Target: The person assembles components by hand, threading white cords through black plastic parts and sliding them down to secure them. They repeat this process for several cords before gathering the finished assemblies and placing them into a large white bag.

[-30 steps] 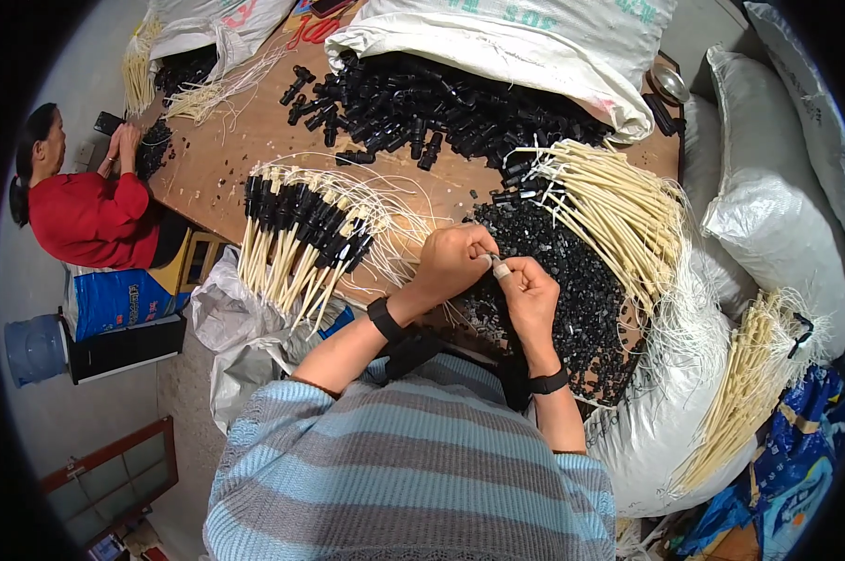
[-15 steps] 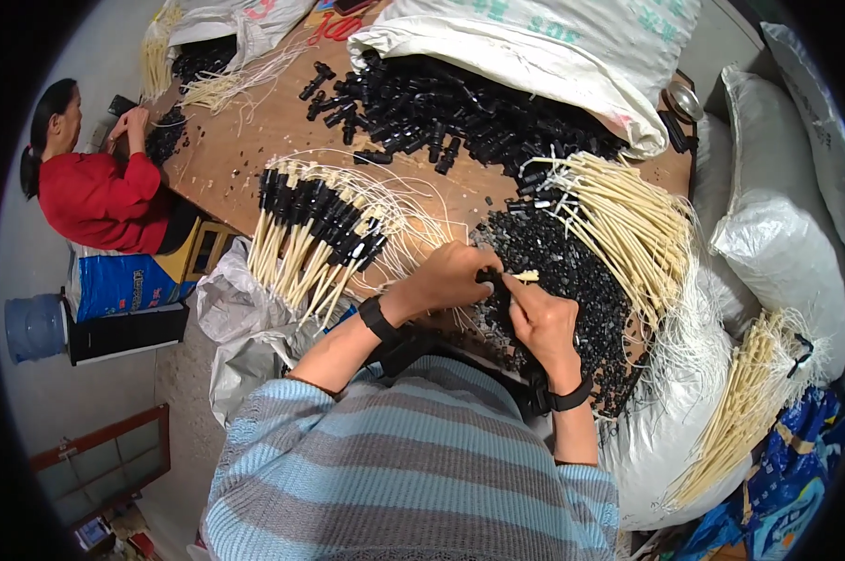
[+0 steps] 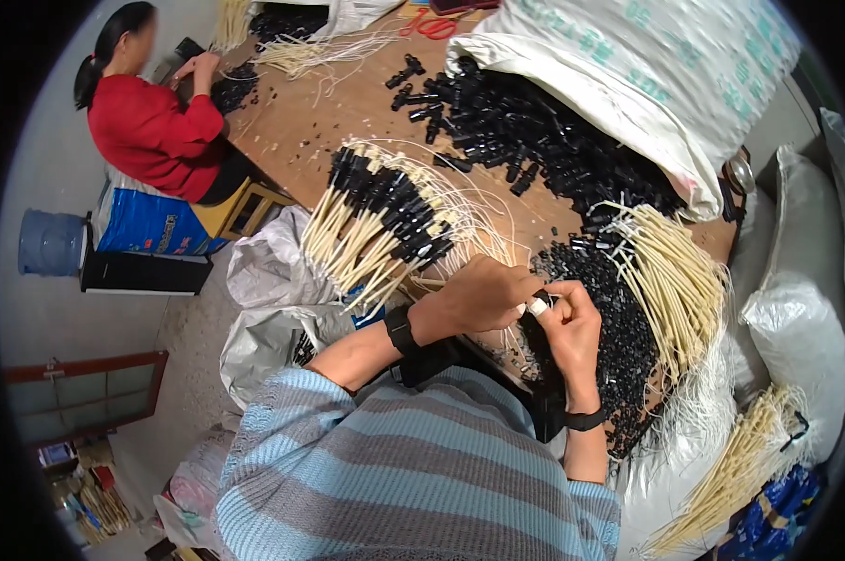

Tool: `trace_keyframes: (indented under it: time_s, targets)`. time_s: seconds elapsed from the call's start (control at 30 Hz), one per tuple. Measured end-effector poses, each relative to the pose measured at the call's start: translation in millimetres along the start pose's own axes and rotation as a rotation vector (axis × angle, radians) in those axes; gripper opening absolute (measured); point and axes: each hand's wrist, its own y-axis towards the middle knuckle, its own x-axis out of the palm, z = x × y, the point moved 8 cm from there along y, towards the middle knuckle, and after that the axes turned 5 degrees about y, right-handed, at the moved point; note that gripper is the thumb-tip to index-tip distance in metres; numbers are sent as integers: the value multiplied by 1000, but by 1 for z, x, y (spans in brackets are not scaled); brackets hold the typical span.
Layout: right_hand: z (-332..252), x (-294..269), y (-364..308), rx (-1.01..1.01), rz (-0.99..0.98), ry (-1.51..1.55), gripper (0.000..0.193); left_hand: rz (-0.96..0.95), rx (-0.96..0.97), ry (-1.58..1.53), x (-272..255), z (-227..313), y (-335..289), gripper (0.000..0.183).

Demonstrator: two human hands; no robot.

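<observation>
Co-worker (image 3: 156, 131) in red top: sat at upper left. Yellow stool (image 3: 231, 217): showed just below that person. Blue printed bag (image 3: 156, 220): lay at left, against a black cabinet (image 3: 146, 268). Translucent blue water bottle (image 3: 50, 243): adjoined the cabinet, left edge. Reddish-framed glass panel (image 3: 84, 397): occupied lower left. Red scissors (image 3: 429, 22): lay on the surface (image 3: 287, 140), top centre. Stuffed pale sacks (image 3: 801, 309): leaned at right edge. Round metal dish (image 3: 738, 174): sat at upper right.

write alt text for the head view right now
A person's left hand and right hand meet over small black pieces on a table, what they hold mostly hidden. Cream tubes lie on both sides; a co-worker in red sits at upper left.
</observation>
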Motion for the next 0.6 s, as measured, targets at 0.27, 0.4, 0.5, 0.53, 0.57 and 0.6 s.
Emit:
trace_keyframes:
  time_s: [0.27,0.4,0.5,0.53,0.57,0.6]
  targets:
    - [-48,23,9,-348,161,167,45,434,-37,288,-88,-33,-28,25]
    - [-29,10,27,-265,94,87,43,697,-221,546,-158,-103,-68,22]
    - [-32,50,22,-413,-118,-312,30,605,-483,757,-165,-160,-94,24]
    - [-30,53,23,-427,-112,-367,27,561,-621,732,-162,-193,-109,28]
    - [-16,45,32,-314,-82,-350,24,524,-699,721,-158,-209,-121,31]
    - [-1,31,42,-203,-43,-335,21,468,-803,592,-155,-217,-122,38]
